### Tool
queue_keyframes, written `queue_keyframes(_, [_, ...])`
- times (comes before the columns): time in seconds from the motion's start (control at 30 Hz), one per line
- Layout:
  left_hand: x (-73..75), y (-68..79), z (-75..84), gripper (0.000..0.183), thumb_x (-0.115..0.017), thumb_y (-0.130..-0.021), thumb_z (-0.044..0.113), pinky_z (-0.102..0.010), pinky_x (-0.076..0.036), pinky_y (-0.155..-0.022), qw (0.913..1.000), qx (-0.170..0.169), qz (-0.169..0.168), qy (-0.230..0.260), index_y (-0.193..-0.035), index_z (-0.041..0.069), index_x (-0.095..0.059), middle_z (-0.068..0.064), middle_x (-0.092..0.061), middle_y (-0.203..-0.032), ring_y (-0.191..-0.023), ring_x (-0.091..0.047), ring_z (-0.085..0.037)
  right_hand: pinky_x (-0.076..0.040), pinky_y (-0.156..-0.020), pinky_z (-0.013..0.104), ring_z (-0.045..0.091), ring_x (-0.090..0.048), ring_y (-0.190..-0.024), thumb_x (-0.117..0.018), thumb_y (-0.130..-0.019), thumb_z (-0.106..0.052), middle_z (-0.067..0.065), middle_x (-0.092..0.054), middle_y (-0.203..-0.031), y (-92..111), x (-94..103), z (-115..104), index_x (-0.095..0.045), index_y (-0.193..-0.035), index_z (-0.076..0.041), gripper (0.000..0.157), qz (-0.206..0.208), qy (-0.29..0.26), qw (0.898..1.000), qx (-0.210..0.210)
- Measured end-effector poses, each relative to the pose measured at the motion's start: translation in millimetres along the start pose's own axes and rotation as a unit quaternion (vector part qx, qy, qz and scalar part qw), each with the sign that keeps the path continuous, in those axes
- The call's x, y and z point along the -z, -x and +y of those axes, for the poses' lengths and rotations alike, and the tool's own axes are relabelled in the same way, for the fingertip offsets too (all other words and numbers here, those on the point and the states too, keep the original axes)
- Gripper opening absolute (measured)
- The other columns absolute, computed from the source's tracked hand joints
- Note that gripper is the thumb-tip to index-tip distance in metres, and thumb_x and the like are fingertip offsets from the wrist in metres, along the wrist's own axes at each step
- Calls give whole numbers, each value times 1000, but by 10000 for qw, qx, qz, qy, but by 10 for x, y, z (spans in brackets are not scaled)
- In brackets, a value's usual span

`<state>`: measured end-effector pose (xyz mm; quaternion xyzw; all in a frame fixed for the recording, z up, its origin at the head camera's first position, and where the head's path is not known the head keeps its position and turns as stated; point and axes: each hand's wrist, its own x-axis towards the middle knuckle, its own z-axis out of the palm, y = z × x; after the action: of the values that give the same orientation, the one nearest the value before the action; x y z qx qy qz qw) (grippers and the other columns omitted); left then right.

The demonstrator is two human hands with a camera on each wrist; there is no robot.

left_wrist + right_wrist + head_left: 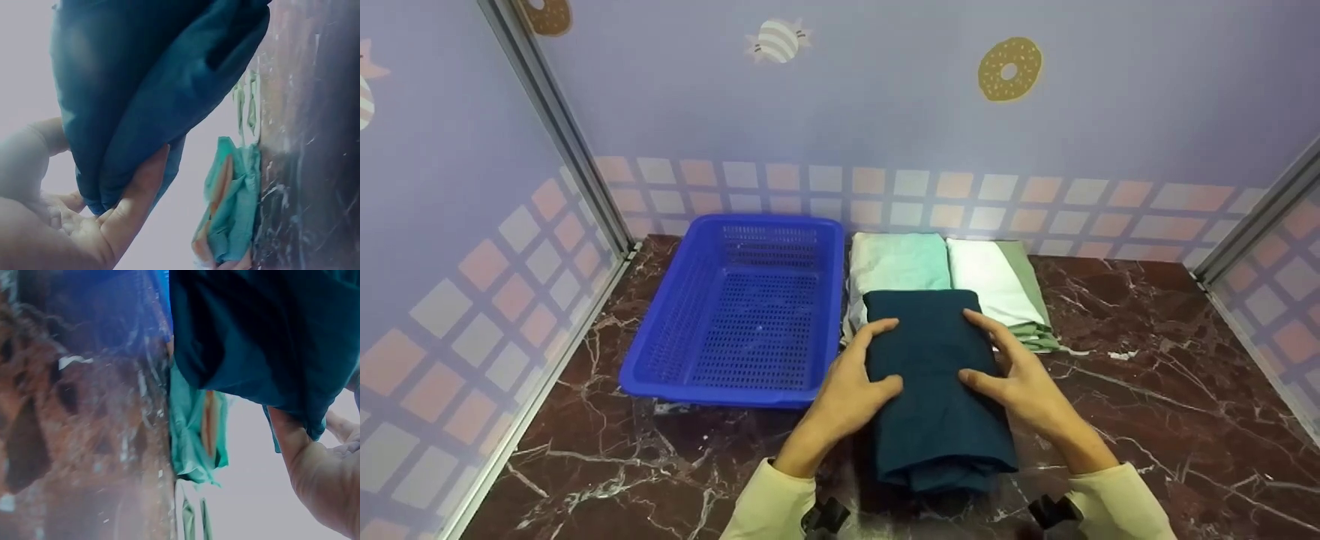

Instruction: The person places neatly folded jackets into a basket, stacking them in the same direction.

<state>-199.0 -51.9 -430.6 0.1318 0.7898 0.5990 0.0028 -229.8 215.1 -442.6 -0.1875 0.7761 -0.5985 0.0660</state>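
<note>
Fingers of the left hand (851,390) and right hand (1027,386) are gripping the folded dark blue cloth (926,352) by both sides | it is hanging above the table (1200,435) | probably soft, light, floppy: hold both sides, mid-length | blue basket (720,396) is sitting left, pale green cloth (900,262) is lying behind

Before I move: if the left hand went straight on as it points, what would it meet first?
Past the dark teal bundle it holds, the left hand would probably meet the folded mint cloth behind; the bundle looks lifted, though, so it could pass over.
</note>
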Motion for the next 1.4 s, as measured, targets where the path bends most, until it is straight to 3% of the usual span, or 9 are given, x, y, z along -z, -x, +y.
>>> queue_keyframes(0.13, [96,-21,42,72,-66,-88,3,-44,-48,-94,9998,-143,142,92,-157,18,-50,-12,-55,-150,-110,-56,-25,-60,-86,39,45,-57,-130,-76,-96,-4,18,-34,-165,-84,-36,-92,-38,-166,-16,80,34,106,9999,49])
queue_keyframes(0.33, [251,-70,115,71,-66,-88,3,-43,-52,-86,9989,-295,344,82,-157,17,-50,-14,-58,-145,-103,-60,-25,-61,-86,39,43,-56,-133,-77,-95,-2,18,-35,-165,-226,-97,-210,-39,-165,-15,80,64,160,9996,240])
queue_keyframes(0.47, [362,-111,143,70,-66,-89,3,-43,-54,-89,9986,-331,415,77,-156,15,-50,-14,-59,-142,-107,-62,-25,-60,-86,40,45,-57,-131,-77,-95,-5,19,-35,-165,-318,-133,-264,-39,-165,-15,80,43,262,9992,286])
queue_keyframes(0.7, [613,-166,176,72,-68,-87,3,-44,-59,-86,9984,-169,541,-34,-156,13,-51,-15,-61,-132,-106,-67,-27,-58,-91,47,44,-53,-136,-80,-94,-9,21,-41,-162,-487,-245,-348,-41,-164,-13,80,10,573,9977,373])
queue_keyframes(0.9, [823,-208,196,72,-67,-87,3,-44,-58,-84,9977,-144,607,-254,-156,13,-51,-15,-62,-132,-105,-66,-28,-59,-90,50,50,-57,-129,-80,-94,-9,24,-39,-160,-639,-363,-451,-40,-165,-14,82,-98,533,9979,342])
queue_keyframes(1.03, [974,-227,193,73,-66,-88,2,-43,-58,-82,9982,-35,589,-135,-158,12,-48,-17,-62,-135,-107,-66,-29,-61,-87,48,52,-60,-125,-79,-94,-6,27,-39,-157,-758,-469,-513,-39,-165,-12,82,-208,364,9985,343])
queue_keyframes(1.23, [1197,-250,165,73,-65,-90,1,-36,-56,-67,9972,171,722,-113,-159,14,-46,-20,-62,-130,-82,-66,-27,-62,-86,46,49,-62,-124,-78,-94,-6,26,-40,-155,-937,-628,-603,-38,-165,-13,82,-317,180,9988,316])
queue_keyframes(1.4, [1390,-268,139,71,-65,-91,1,-35,-53,-68,9953,180,871,-376,-159,12,-46,-21,-59,-132,-82,-63,-26,-63,-81,45,48,-65,-120,-78,-94,-5,26,-42,-153,-1081,-775,-673,-38,-165,-12,82,-351,70,9989,310])
